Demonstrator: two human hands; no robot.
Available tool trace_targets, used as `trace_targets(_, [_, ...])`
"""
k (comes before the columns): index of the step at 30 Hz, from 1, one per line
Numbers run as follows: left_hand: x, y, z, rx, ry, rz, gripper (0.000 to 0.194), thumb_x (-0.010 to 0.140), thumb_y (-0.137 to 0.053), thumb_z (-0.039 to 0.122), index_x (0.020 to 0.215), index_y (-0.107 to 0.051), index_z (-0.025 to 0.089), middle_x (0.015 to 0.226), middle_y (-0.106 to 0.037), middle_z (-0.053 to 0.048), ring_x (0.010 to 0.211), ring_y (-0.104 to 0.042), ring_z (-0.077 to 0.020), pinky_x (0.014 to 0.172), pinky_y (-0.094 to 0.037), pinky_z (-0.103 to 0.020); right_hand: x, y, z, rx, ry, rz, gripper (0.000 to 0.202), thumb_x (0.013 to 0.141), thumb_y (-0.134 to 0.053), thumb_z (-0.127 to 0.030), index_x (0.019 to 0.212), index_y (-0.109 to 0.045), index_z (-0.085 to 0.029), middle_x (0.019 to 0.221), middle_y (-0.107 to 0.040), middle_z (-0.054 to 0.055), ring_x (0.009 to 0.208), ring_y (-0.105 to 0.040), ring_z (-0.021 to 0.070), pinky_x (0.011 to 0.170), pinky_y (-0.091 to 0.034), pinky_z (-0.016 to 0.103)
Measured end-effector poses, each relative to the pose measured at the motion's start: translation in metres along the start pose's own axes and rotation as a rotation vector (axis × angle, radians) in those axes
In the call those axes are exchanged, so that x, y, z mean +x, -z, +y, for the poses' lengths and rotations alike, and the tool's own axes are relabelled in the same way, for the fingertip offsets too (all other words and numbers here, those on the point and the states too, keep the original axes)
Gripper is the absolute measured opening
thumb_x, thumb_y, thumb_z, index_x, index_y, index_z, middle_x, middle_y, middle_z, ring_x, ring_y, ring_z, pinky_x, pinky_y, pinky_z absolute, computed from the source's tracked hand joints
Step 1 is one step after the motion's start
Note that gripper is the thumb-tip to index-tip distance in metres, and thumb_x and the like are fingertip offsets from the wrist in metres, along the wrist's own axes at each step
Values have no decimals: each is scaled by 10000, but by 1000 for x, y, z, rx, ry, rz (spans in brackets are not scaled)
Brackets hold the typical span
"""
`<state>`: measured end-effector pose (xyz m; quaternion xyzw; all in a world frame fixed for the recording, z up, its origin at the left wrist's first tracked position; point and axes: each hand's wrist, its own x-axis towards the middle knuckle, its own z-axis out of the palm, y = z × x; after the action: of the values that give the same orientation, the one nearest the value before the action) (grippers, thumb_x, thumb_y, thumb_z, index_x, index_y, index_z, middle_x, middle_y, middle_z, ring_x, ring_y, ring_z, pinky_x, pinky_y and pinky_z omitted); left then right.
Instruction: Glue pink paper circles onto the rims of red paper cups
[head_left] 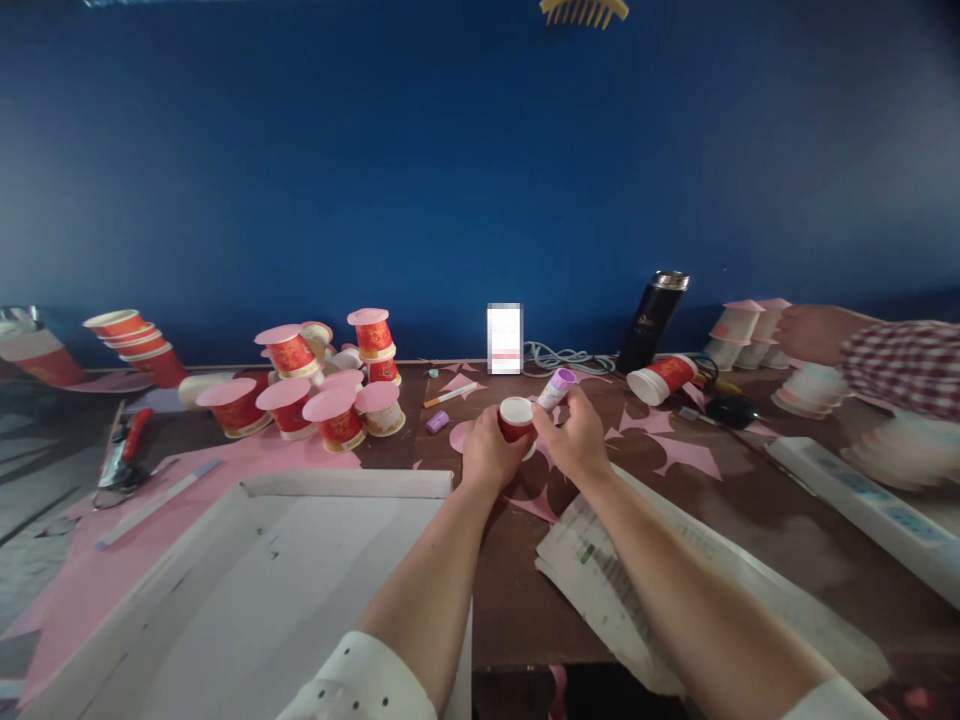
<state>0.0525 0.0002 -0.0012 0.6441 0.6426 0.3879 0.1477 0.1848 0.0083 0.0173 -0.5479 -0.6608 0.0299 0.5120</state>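
Note:
A red paper cup (516, 412) stands upright, its white rim facing up, at the middle of the table. Wrapped around its left side are the fingers of my left hand (491, 452). My right hand (576, 437) grips a glue stick (556, 389) with a purple end, tilted just above and right of the cup's rim. A purple cap (437, 422) lies on the table to the left of the cup. Pink paper pieces (460, 436) lie around and partly behind my hands.
Red cups with pink discs (334, 412) stand at the left behind a white box lid (345, 484). A black flask (654, 322), a tipped cup (664, 379) and a phone (505, 340) are at the back. Another person's hand (814, 333) reaches in at the right, beside a power strip (874, 510).

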Motion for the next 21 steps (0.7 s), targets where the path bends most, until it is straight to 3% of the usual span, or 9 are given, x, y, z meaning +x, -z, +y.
trace_targets(4, [0,-1,-2,-26,-1,-20,511,697,-687,444,1099,-535,167,1078,-654,-114,1016,-591,-271,852,-430,-350,3,1,9,-91,-55,17,162,731,-604,-342,807,-545,-212,784,-632,46,778,-591,257,739,-439,389])
trace_targets(7, [0,0,-2,-41,-8,-17,516,695,-692,448,1099,-534,169,1079,-650,-116,1020,-591,-273,848,-433,-354,4,3,7,7,-85,50,208,759,-604,-406,824,-551,-215,809,-651,51,779,-607,254,725,-452,376])
trace_targets(11, [0,0,-1,-47,1,-13,486,690,-703,416,1085,-541,184,1064,-658,-104,1010,-596,-273,828,-440,-350,0,5,-1,118,7,74,245,786,-597,-437,888,-578,-215,884,-663,60,839,-618,243,764,-468,366])
trace_targets(16, [1,-1,-2,-21,-20,-3,431,708,-684,358,1070,-542,173,1064,-655,-112,1024,-592,-268,851,-431,-346,-6,1,-5,66,175,3,186,781,-603,-377,860,-582,-210,846,-634,53,817,-593,227,764,-465,357])
trace_targets(21, [1,-2,-3,-28,-20,4,446,707,-677,400,1070,-543,177,1058,-659,-105,1007,-597,-267,838,-438,-347,-4,-1,-1,-44,165,72,132,763,-582,-318,829,-562,-205,796,-605,47,770,-567,224,748,-443,357])
